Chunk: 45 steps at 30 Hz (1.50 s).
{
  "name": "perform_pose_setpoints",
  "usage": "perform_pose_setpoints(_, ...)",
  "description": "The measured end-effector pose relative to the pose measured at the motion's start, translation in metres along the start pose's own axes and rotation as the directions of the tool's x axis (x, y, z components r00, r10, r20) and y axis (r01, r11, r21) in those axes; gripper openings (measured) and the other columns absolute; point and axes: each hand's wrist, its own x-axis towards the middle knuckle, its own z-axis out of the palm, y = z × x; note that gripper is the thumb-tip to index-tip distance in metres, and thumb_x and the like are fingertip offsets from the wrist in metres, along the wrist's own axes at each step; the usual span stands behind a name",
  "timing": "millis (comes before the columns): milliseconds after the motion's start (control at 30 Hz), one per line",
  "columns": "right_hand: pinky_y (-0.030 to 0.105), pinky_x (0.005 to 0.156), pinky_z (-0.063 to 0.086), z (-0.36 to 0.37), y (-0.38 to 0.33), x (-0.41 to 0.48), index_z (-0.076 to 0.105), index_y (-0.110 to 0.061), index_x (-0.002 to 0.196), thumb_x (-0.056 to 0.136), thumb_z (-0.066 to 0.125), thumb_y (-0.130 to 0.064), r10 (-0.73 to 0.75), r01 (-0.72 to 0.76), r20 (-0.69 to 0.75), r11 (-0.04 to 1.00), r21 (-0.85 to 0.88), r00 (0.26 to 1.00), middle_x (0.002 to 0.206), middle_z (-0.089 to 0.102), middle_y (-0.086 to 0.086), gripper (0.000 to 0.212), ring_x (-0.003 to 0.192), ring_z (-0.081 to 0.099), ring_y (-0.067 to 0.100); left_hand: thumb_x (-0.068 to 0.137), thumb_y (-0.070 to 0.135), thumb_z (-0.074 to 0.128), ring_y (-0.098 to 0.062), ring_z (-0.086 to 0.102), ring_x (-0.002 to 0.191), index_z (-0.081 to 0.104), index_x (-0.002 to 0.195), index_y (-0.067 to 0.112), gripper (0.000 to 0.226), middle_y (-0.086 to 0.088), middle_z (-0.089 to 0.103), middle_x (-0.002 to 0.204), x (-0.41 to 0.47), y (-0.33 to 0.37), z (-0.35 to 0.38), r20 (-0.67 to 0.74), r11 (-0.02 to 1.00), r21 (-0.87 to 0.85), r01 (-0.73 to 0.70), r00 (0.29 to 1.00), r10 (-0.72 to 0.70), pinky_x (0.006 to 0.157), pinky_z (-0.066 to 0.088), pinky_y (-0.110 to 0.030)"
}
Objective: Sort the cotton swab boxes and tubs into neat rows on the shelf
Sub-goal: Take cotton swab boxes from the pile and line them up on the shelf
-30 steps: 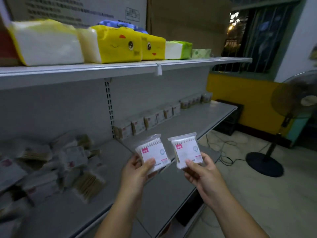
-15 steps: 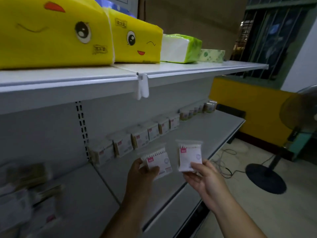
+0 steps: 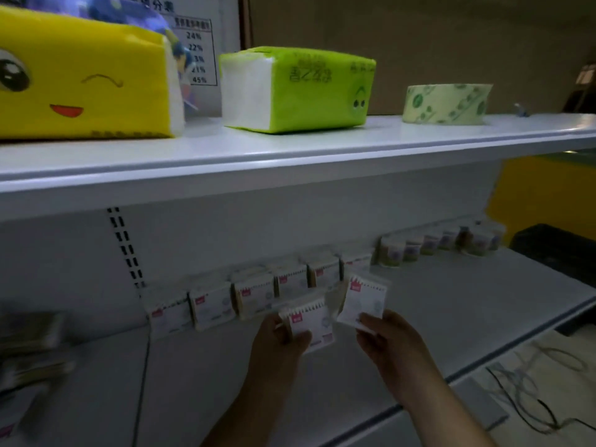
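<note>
While pinching left box (image 3: pixel 311 321) in left hand (image 3: pixel 277 345) and right box (image 3: pixel 364 300) in right hand (image 3: pixel 390 343), just short of box row (image 3: pixel 251 295) beyond hands: could topple standing boxes on insertion, or lose either from fingertip grip.

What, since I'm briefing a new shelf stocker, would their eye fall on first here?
The yellow plastic-wrapped tissue pack with a winking cartoon face, on the upper shelf at left, stands out most, with a bright green tissue pack beside it. Below, the left hand holds a flat white, pink-labelled cotton swab packet and the right hand a second swab packet, in front of the row of white swab boxes at the back of the lower shelf.
</note>
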Motion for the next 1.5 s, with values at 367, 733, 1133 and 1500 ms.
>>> perform_pose_setpoints(367, 0.028, 0.072, 0.052, 0.02, 0.02, 0.047, 0.065, -0.007, 0.096, 0.077, 0.069, 0.004, 0.095, -0.073, 0.184, 0.99, -0.123, 0.978, 0.096, 0.073, 0.008, 0.022, 0.092, 0.067, 0.021, 0.074, -0.002, 0.073, -0.011, 0.065, 0.081, 0.064, 0.084, 0.011, 0.019, -0.002, 0.071, 0.089, 0.01, -0.002, -0.03, -0.324, 0.984, 0.161, -0.083, 0.937, 0.132, 0.061, 0.046, -0.017)
perform_pose_setpoints(733, 0.002, 0.061, 0.043, 0.125, 0.088, 0.031, 0.069, -0.02, 0.102, 0.079, 0.075, -0.023, -0.174, 0.418, 0.395, 0.583, -0.697, 0.902, 0.097, 0.068, -0.01, 0.024, 0.078, 0.058, -0.003, 0.078, 0.009, 0.074, -0.005, 0.058, 0.075, 0.067, 0.09, 0.017, 0.016, 0.005, 0.065, 0.085, 0.013, 0.016, -0.147, -0.481, 0.863, 0.5, -0.076, 0.804, 0.349, 0.065, 0.04, -0.01)
perform_pose_setpoints(1133, 0.024, 0.096, 0.039, 0.145, 0.12, 0.044, 0.047, -0.02, 0.134, 0.083, 0.069, -0.034, -0.285, 0.426, 0.342, 0.318, -0.847, 0.895, 0.13, 0.056, -0.001, 0.057, 0.117, 0.054, 0.018, 0.088, 0.013, 0.063, -0.021, 0.059, 0.104, 0.066, 0.114, 0.011, 0.026, -0.003, 0.065, 0.107, 0.041, -0.007, -0.173, -0.374, 0.754, 0.645, -0.122, 0.811, 0.451, 0.086, 0.033, -0.019)
perform_pose_setpoints(1500, 0.03, 0.079, 0.05, 0.146, 0.116, 0.043, 0.053, -0.022, 0.122, 0.081, 0.07, -0.036, -0.282, 0.429, 0.34, 0.377, -0.821, 0.897, 0.107, 0.069, 0.0, 0.047, 0.097, 0.064, 0.022, 0.095, 0.023, 0.05, -0.027, 0.052, 0.113, 0.057, 0.127, 0.013, 0.034, -0.013, 0.055, 0.124, 0.04, 0.0, -0.168, -0.338, 0.62, 0.785, 0.016, 0.849, 0.405, 0.093, 0.041, -0.029)
